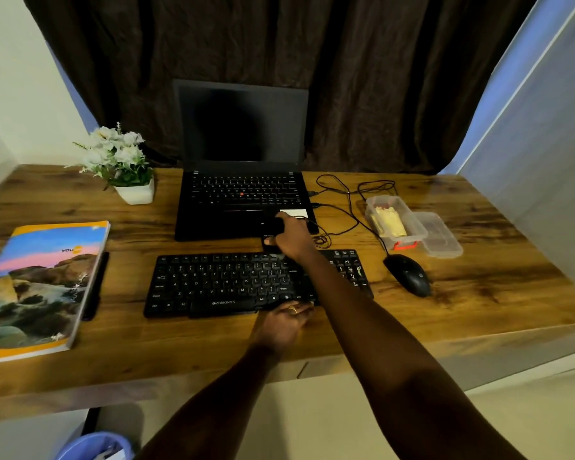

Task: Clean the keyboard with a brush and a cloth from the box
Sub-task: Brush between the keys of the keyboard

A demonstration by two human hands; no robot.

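A black keyboard (219,283) lies on the wooden desk (478,293) in front of the laptop. My right hand (294,239) reaches over the keyboard's far edge and grips a small black brush (272,244), whose head sits at the top key row. My left hand (284,322) holds the keyboard's near edge just right of the space bar, fingers curled against it. To the right stands a clear plastic box (395,220), open, with a yellow cloth (390,222) inside. Its lid (442,234) lies beside it.
An open black laptop (243,180) stands behind the keyboard, with cables (349,194) trailing to its right. A black mouse (409,274) sits right of the keyboard. A notebook (40,287) and a potted white flower (120,161) are on the left. A blue bin (93,446) stands under the desk.
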